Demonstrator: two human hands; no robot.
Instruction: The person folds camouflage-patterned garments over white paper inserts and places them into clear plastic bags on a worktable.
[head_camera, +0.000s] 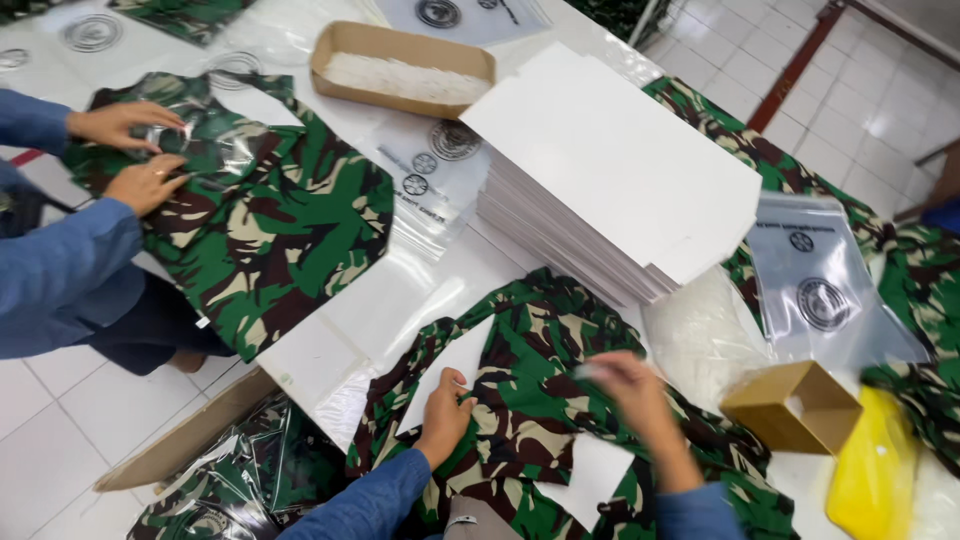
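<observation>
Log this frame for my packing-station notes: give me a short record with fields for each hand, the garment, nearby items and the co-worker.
left hand: pressing a white card onto the camouflage garment
right hand: blurred, above the garment; hold cannot be told
garment: lying on the table, partly folded around the card
nearby: card stack, cardboard box, printed plastic bag, cardboard tray
co-worker: blue-sleeved hands at another camouflage garment
</observation>
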